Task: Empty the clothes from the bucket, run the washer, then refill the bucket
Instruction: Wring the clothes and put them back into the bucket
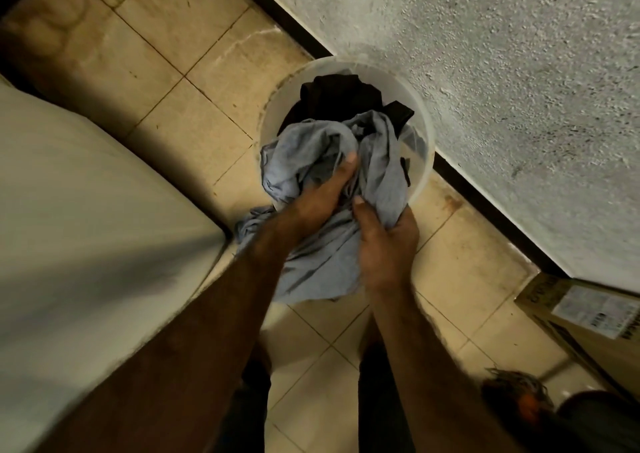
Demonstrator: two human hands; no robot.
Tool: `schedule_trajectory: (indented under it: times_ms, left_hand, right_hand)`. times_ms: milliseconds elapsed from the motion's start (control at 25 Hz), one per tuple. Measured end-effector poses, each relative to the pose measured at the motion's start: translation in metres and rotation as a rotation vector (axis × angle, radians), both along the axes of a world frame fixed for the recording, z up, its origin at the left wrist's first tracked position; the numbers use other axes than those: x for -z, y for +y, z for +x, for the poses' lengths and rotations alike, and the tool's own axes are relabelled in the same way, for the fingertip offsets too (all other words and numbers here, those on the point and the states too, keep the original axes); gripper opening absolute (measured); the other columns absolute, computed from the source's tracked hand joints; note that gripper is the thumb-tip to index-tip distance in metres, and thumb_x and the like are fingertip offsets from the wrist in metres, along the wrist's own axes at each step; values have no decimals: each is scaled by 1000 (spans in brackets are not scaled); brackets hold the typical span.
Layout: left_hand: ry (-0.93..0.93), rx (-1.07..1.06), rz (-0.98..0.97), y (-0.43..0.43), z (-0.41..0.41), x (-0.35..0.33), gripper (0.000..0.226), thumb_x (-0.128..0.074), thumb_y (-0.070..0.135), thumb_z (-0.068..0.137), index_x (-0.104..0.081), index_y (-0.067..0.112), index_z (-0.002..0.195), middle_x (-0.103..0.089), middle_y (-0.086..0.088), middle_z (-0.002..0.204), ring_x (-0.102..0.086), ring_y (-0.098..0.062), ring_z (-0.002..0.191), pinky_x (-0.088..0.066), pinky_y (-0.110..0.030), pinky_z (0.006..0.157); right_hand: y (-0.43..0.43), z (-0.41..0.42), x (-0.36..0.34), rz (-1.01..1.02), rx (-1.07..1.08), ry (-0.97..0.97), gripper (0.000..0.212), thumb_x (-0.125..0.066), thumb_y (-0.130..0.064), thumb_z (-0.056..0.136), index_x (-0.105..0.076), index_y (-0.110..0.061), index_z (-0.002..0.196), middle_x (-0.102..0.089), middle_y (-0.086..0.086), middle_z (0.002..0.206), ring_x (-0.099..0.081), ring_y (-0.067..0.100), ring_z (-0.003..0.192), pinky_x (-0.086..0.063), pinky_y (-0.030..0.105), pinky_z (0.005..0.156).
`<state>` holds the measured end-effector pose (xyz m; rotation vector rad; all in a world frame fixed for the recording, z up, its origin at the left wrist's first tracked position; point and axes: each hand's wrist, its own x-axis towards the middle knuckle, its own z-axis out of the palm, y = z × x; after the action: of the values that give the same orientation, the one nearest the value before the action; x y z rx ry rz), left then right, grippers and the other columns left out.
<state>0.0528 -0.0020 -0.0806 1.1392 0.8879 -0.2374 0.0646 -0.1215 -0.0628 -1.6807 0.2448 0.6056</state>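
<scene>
A translucent white bucket (420, 106) stands on the tiled floor against the wall. Dark clothes (341, 97) lie in its far half. A light blue-grey garment (311, 154) bulges over the near rim and hangs down outside it. My left hand (323, 193) reaches into the folds of this garment, thumb on top, fingers buried in the cloth. My right hand (384, 241) grips a bunch of the same garment just at the near rim of the bucket.
The white washer top (86, 227) fills the left side. A rough plastered wall (502, 89) with a dark skirting runs diagonally on the right. A cardboard box (588, 314) and a mop head (519, 393) sit at the lower right.
</scene>
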Motion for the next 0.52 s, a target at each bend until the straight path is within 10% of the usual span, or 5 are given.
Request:
schedule_trajectory:
  times_ms: [120,200,520]
  left_hand:
    - [69,264,65,-6,-30,-7,75,-45,83,82,-51,36,140,-55,18,140,-52,-3,128,-41,-27,111]
    - [137,405,202,-8,-42,-9,33,-57,61,90,-68,35,107,-69,25,97,-64,6,91,-48,-7,79]
    - [143,9,224,-3,-12,-17,15,-66,32,95,-72,23,85,-74,-6,91,-69,-15,81,-58,-33,80]
  right_hand:
    - [19,38,19,-25,72,46,65,-80,-23,81,-57,-10,141,-67,5,134,-65,20,122,-56,41,102]
    - [31,59,34,-54,105,147,71,-84,-26,77,-57,-12,141,-66,7,134,-64,25,122,-55,45,103]
    - [11,31,23,49,-80,267,77,-62,-66,86,-49,-24,149,-61,-3,142,-61,11,123,-56,26,98]
